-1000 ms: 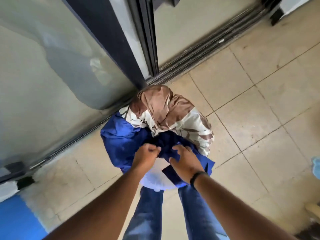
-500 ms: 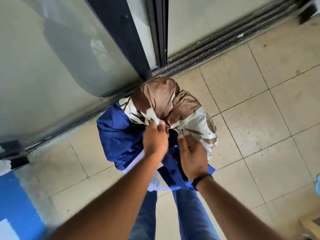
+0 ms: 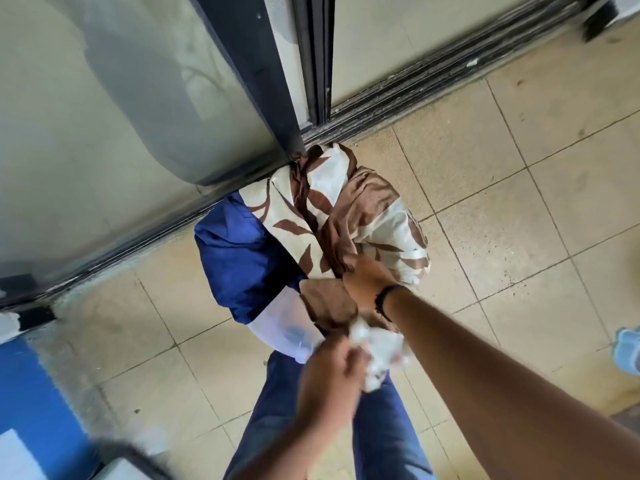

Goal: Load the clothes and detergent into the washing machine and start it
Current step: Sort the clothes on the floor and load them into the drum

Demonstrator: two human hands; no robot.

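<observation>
- Tiled floor (image 3: 519, 188), beige with dark grout lines, runs under the pile; a sliding glass door (image 3: 104, 116) and its grimy track (image 3: 433, 81) lie beyond the hands.
- Left hand (image 3: 332, 372): blurred, fingers curled round a crumpled white cloth (image 3: 377, 351), held close to the body above the person's jeans (image 3: 381, 438).
- Right hand (image 3: 367, 278), black band at the wrist: fingers bunched into the brown-and-cream leaf-print fabric (image 3: 332, 202), gripping a fold on the near side of the bundle.
- Change since half a second ago: both hands were then together on the top of the print fabric; now the left has drawn back towards the body with the white piece, and the right has shifted to the bundle's right flank.
- Judgement: the clothes are being gathered or sorted off the floor; loading has not begun, and no washing machine or detergent is identifiable in view.
- Clothes pile sits just beyond the hands, against the door frame.
- Materials: print fabric is satiny, creased in soft folds, with slight sheen. Blue cloth (image 3: 239, 258) to the left of the hands is smooth, deep in colour, rounded in bulk. A pale translucent sleeve or bag (image 3: 287, 323) lies at its near edge; which of the two I cannot tell.
- Beyond the right arm, at the frame edge, a light blue object (image 3: 628, 348), partly cut off.
</observation>
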